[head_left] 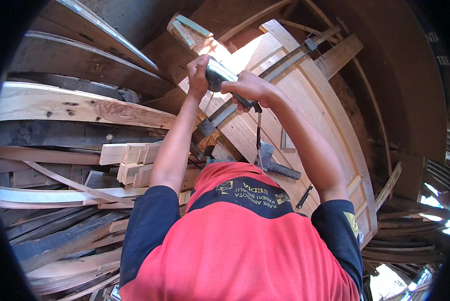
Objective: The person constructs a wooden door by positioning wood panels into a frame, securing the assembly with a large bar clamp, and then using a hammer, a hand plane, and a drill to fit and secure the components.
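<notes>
Both of my hands hold a corded power tool (219, 75) with a dark, shiny body, over the far left part of a pale wooden door-like panel (305, 108). Its exact kind cannot be made out. My left hand (198, 76) is closed round its far left end. At the near end, my right hand (253, 90) wraps the handle, from which a dark cord (259, 130) hangs toward my body. A long metal bar clamp (285, 65) lies across the panel, passing beneath the tool. Whether the tool touches the wood is hidden.
A hammer (284, 171) and a slim black-handled tool (304, 196) lie on the panel near my chest. Stacked boards (84, 108) and cut wooden pieces (129, 154) crowd the left. A loose plank (339, 56) sticks out at the far right, and more strips (400, 256) are piled at the right.
</notes>
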{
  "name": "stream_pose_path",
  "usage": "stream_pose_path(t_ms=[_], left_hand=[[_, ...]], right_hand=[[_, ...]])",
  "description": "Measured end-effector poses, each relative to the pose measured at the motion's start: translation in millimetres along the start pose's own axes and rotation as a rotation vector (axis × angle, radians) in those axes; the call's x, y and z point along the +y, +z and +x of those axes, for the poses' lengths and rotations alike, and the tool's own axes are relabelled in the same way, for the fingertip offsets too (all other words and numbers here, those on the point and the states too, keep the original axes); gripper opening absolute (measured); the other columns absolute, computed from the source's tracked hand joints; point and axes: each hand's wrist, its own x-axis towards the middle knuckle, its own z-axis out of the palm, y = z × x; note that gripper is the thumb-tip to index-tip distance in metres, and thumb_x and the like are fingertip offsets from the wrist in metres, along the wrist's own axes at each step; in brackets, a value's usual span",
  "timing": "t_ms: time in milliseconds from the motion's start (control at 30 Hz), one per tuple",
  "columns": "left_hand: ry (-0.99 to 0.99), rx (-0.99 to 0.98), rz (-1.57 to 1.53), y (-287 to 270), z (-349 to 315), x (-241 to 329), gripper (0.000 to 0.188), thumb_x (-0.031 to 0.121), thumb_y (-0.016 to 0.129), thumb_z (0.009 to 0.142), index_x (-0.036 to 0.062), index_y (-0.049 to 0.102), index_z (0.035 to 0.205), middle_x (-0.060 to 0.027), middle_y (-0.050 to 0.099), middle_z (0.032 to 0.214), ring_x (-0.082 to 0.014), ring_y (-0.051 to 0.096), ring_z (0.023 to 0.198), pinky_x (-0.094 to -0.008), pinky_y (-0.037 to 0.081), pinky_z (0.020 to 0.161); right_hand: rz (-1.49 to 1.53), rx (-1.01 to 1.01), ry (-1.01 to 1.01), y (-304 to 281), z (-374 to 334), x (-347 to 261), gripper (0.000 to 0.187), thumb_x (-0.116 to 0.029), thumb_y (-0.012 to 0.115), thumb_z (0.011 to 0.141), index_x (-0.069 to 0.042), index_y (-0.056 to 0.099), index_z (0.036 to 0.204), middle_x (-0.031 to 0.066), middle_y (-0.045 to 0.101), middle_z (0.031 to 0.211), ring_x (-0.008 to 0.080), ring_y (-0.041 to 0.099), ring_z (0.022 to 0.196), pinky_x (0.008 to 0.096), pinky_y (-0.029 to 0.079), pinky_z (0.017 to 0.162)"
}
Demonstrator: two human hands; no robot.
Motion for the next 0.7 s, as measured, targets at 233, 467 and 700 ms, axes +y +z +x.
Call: stream_pose_path(t_ms=[233,467,700], left_hand=[[-0.009,0.001,0.024,-1.9,1.9,-5.8,0.047,0.041,0.046,0.096,0.0002,0.064,0.08,-0.0045,0.062,0.072,-0.0129,0.057,0.067,-0.0294,0.044,0.063],[0.005,0.009,-0.001,-8.1,5.7,-20.0,0.045,0.037,0.05,0.094,-0.0022,0.063,0.077,-0.0046,0.06,0.072,-0.0125,0.055,0.069,-0.0304,0.042,0.064],[-0.042,-0.018,0.033,-17.4,4.5,-37.9,0.051,0.047,0.047,0.092,-0.0007,0.065,0.088,-0.0097,0.068,0.078,-0.0176,0.065,0.073,-0.0306,0.05,0.07]], right_hand=[[-0.009,-0.015,0.003,-0.7,-3.1,-5.5,0.039,-0.031,0.069,0.079,0.008,0.065,0.082,0.0098,0.06,0.059,0.0169,0.06,0.045,0.0297,0.048,0.039],[-0.029,-0.055,0.038,-2.3,0.6,-6.2,0.042,-0.034,0.068,0.082,0.007,0.065,0.089,0.0082,0.06,0.064,0.0166,0.062,0.048,0.0285,0.049,0.041],[-0.058,-0.099,0.071,-3.2,4.4,-7.8,0.041,-0.034,0.067,0.082,0.007,0.065,0.09,0.0079,0.06,0.066,0.0164,0.062,0.051,0.0287,0.05,0.042]])
